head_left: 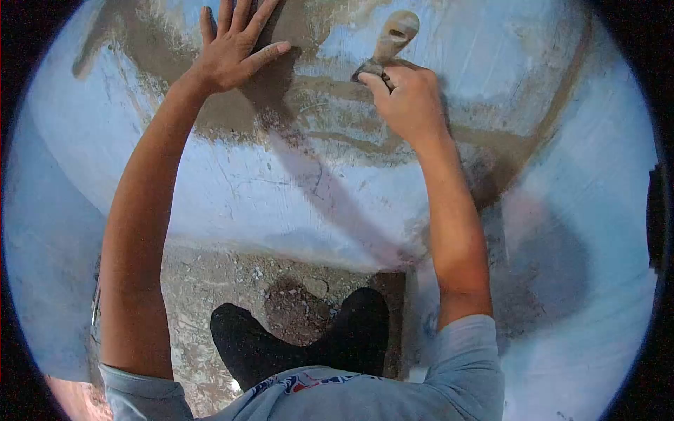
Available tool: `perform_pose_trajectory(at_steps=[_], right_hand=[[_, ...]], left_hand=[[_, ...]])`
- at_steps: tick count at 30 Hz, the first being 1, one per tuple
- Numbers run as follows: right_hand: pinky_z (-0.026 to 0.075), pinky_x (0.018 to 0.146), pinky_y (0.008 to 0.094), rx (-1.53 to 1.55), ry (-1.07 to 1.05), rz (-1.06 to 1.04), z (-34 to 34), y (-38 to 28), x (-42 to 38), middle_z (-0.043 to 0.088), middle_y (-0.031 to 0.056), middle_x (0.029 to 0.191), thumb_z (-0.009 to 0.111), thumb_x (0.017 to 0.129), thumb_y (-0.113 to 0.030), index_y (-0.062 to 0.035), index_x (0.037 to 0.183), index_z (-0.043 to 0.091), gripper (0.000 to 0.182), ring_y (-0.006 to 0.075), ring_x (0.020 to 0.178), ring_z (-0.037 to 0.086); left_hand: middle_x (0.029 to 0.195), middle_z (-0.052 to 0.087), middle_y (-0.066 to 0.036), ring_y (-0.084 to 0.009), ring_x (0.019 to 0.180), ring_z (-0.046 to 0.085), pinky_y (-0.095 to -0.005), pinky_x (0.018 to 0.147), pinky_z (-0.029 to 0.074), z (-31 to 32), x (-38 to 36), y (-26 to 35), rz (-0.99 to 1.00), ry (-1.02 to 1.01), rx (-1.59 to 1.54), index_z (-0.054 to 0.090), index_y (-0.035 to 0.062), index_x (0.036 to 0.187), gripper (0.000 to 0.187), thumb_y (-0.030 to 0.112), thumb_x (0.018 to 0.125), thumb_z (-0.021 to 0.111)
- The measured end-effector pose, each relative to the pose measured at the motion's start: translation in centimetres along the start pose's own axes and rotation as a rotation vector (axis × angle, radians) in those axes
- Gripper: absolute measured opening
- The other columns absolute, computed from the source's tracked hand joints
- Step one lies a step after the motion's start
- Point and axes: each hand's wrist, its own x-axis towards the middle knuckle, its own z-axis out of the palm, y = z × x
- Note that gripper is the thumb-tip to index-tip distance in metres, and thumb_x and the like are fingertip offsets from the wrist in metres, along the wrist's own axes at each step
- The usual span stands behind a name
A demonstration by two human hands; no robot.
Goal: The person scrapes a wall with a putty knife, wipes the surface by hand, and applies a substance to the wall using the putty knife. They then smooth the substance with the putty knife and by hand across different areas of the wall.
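Note:
My left hand (pixel 235 52) lies with fingers spread against the wall (pixel 239 179), over a grey-brown patched area near the top of the view. To its right, my right hand (pixel 411 98) is closed around the lower part of a putty knife (pixel 397 35). The knife's pale handle, with a hole in it, points up and away from my fingers. Its dark blade end shows beside my thumb and is partly covered by my hand. Grey-brown filler (pixel 351 133) runs in bands and smears across the light blue wall around both hands.
Below the wall, the rough floor (pixel 189 302) carries scattered crumbs and debris. My legs in dark trousers (pixel 246 344) stand close to the wall's foot. Blue wall surfaces continue at left and right, with a shadow (pixel 547 259) on the right one.

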Motion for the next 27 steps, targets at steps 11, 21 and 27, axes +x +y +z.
perform_pose_trajectory(at_steps=[11,21,27], right_hand=[[0.049,0.061,0.0403,-0.008,0.125,-0.08,-1.5,1.6,-0.8,0.068,0.0175,0.074,0.077,0.09,-0.027,-0.0004,0.088,0.076,0.027,0.0338,0.061,0.062],[0.048,0.059,0.0397,0.046,0.118,-0.039,-1.7,1.6,-1.3,0.066,0.0173,0.071,0.079,0.089,-0.028,0.0012,0.08,0.072,0.031,0.0342,0.06,0.057],[0.048,0.061,0.0419,0.003,0.071,-0.138,-0.9,2.1,-1.4,0.065,0.0179,0.071,0.075,0.092,-0.025,0.0014,0.077,0.069,0.03,0.0362,0.063,0.059]], left_hand=[[0.17,-0.016,-0.027,-0.0486,0.155,-0.02,-0.0643,0.121,-0.012,-0.2,0.0,-0.3,0.005,0.008,-0.016,0.002,0.0174,0.168,0.102,0.079,0.096,0.04],[0.17,-0.017,-0.026,-0.0474,0.155,-0.021,-0.0636,0.121,-0.012,-0.4,0.2,0.0,-0.012,-0.025,-0.006,0.002,0.0155,0.168,0.105,0.08,0.095,0.039],[0.17,-0.017,-0.026,-0.0476,0.155,-0.021,-0.0625,0.121,-0.013,-0.3,0.2,0.0,-0.012,-0.016,-0.001,0.002,0.0164,0.168,0.104,0.08,0.095,0.038]])
